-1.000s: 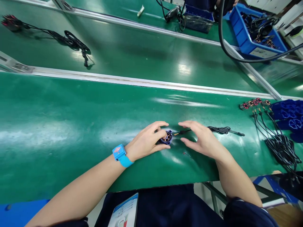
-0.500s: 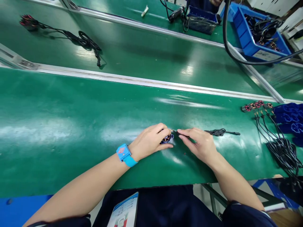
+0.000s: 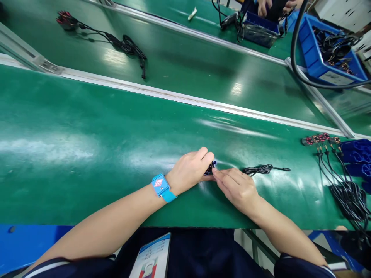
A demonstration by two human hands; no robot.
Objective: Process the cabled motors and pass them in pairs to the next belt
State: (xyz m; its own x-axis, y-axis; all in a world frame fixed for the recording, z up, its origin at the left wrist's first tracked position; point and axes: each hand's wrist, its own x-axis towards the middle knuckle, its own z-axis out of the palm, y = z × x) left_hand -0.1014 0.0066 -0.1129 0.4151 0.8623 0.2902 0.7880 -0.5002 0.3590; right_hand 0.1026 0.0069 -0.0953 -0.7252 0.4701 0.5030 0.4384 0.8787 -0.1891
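My left hand point(image 3: 193, 168) is curled around a small round blue housing point(image 3: 213, 165) with a dark coil part inside; the fingers cover most of it. Close against its right side, my right hand point(image 3: 236, 187) has its thumb and fingertips pressed together at the housing's edge, where the black cable enters. What lies right under those fingertips is hidden. From behind the right hand, the black cable point(image 3: 262, 169) runs out to a bundled coil on the green bench, its thin end pointing right.
At right lie several wired coil parts point(image 3: 321, 139) with bundled black cables point(image 3: 349, 193), beside blue housings point(image 3: 356, 150). A metal rail point(image 3: 174, 94) crosses behind. Beyond it lies another cable bundle point(image 3: 124, 45). A co-worker's hands point(image 3: 265, 7) are above a box point(image 3: 261, 31), near a blue bin point(image 3: 321, 69).
My right hand has moved left, from pinching the cable a little apart from the housing to touching the housing's edge. The co-worker's hands have come further into view. The camera view has shifted slightly.
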